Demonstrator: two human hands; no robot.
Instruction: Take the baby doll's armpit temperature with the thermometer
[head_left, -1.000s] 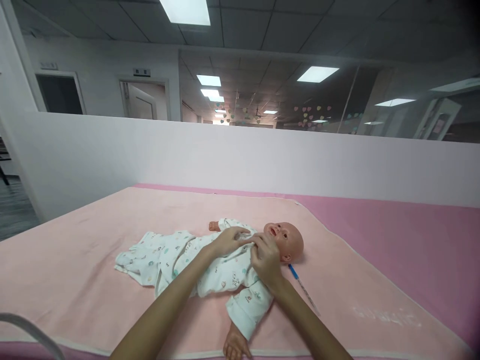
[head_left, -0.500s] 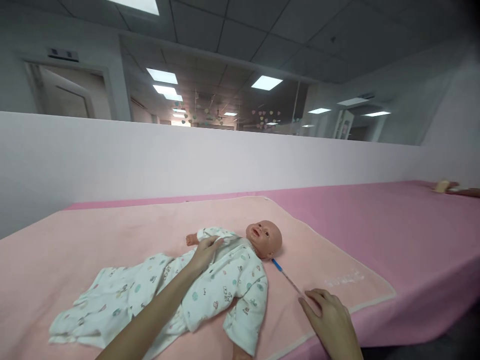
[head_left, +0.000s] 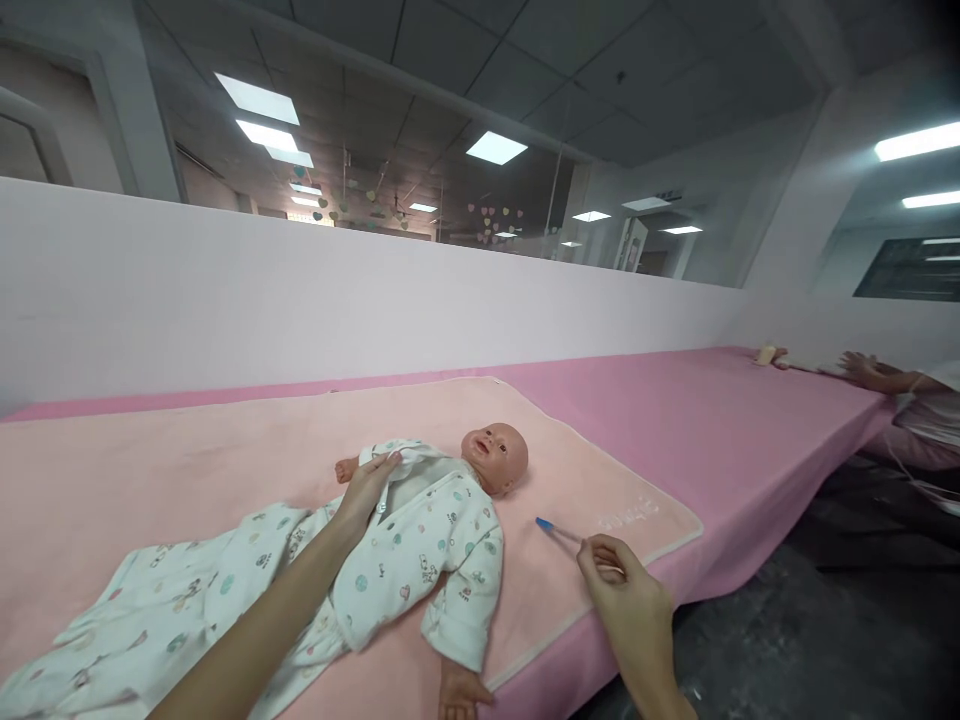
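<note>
1. doll [head_left: 495, 460] lay on its back on a peach blanket [head_left: 577, 480], head to the right in the view, lower body running off toward the bottom left corner. arms out to both sides; the near hand lay low in the view, at the blanket's border.

2. garment [head_left: 409, 575] on the doll: white, with small printed figures and coloured dots, long sleeves, front partly open at the chest, a paler patch of cloth showing within.

3. left hand [head_left: 367, 492] was at the doll's chest, thumb and fingers pinching the loose front edge of the garment and holding it slightly raised. forearm crossed above the doll's lower body.

4. right hand [head_left: 630, 595] was off to the near side, past the doll's head, fingers curled, thumb and fingertips pinching a thin blue-tipped stick [head_left: 556, 531] by its far end. blue tip pointed toward the doll, apart from the head. could not tell whether the stick touched the blanket.

5. blanket lay over a pink cover [head_left: 667, 400], pale lettering near its right corner. a low white wall [head_left: 375, 300] ran behind, glass above it.

6. far right: another person's hand [head_left: 866, 372] over the pink cover's edge; a small yellowish object [head_left: 766, 355] near the wall, too small to make out.
</note>
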